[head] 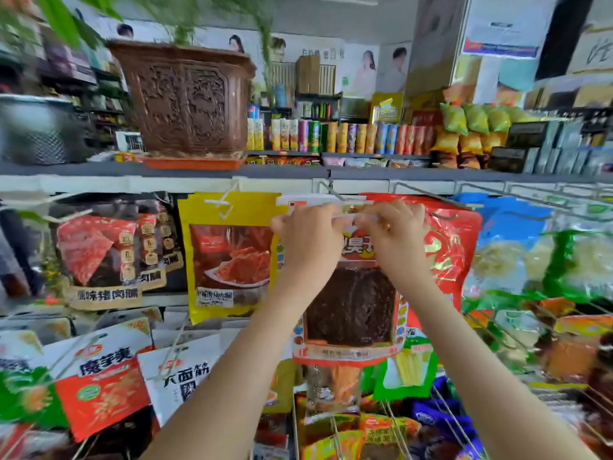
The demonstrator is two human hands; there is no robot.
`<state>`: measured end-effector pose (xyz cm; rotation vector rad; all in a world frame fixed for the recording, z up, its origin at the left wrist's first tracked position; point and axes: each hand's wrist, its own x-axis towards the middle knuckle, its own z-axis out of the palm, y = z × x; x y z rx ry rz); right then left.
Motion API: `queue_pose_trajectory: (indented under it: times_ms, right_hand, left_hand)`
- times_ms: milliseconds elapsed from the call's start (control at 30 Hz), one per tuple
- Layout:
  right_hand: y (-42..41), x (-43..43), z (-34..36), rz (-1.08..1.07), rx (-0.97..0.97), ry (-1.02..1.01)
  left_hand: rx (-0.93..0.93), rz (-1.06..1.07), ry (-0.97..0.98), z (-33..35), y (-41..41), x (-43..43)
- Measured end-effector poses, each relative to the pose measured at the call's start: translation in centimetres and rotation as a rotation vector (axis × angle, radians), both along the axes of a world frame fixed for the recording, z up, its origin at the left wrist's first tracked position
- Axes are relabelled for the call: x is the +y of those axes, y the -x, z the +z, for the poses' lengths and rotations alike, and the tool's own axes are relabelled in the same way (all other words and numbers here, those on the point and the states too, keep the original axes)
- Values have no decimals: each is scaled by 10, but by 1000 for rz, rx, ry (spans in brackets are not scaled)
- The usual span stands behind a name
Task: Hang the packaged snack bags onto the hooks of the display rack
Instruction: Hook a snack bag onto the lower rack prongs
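Red-bordered snack bag (351, 307) of dark dried meat, pinched at its top strip by left hand (306, 239) and right hand (393, 234), just under the grey wire hook (331, 191). Yellow pouch (229, 254) crowds left, red foil bag (454, 254) right.

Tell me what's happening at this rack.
A person is hanging a snack bag with a dark window panel. The left hand and right hand pinch its top edge at a wire hook under the shelf, between a hanging yellow bag and red bag. Whether it is on the hook yet cannot be seen.
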<state>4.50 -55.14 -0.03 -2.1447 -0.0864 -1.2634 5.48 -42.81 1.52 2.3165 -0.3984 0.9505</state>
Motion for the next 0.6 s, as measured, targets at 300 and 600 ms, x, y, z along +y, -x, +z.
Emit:
queue_pose_trajectory:
  times_ms: [300,600]
  right_hand:
    - [-16,3,12,113,78,-57]
    - [-31,-3,19,358,234,-229]
  left_hand:
    - [7,30,-37,8,-11,6]
    - [19,4,-39,13,-26,9]
